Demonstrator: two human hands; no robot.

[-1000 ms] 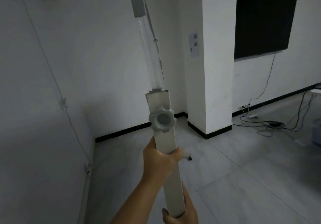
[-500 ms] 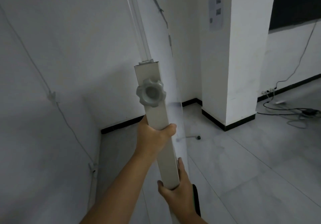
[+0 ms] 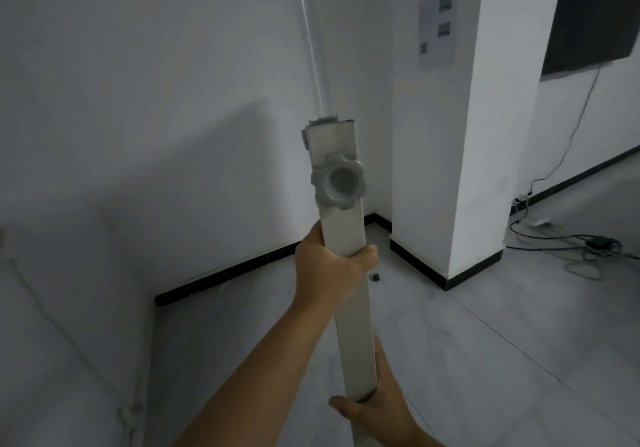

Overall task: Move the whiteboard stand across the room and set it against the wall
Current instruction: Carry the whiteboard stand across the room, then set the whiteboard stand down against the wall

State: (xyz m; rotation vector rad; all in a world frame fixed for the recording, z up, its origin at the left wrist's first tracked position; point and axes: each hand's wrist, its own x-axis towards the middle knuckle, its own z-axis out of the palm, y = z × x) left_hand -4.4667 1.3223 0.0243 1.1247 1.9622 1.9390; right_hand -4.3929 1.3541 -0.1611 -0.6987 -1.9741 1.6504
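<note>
The whiteboard stand point(image 3: 346, 231) shows as a white square post with a grey star knob point(image 3: 338, 181). A thinner shiny tube point(image 3: 311, 41) rises from the post's top and leaves the frame, leaning slightly left. My left hand point(image 3: 329, 268) is wrapped around the post just below the knob. My right hand point(image 3: 375, 410) grips the post lower down, near the bottom of the frame. The stand's base and its board are hidden. The white wall point(image 3: 173, 100) lies straight ahead, meeting another wall at a corner.
A white pillar point(image 3: 460, 134) with a black skirting stands right of the post, papers point(image 3: 437, 29) stuck on it. A dark screen point(image 3: 595, 13) hangs at the far right above tangled cables point(image 3: 585, 249). A small black piece point(image 3: 375, 276) lies on the grey floor tiles. A thin cable point(image 3: 69, 335) runs down the left wall.
The view has come closer to the corner and the pillar. The post has shifted a little right in view and stands straighter. Both hands keep their grip.
</note>
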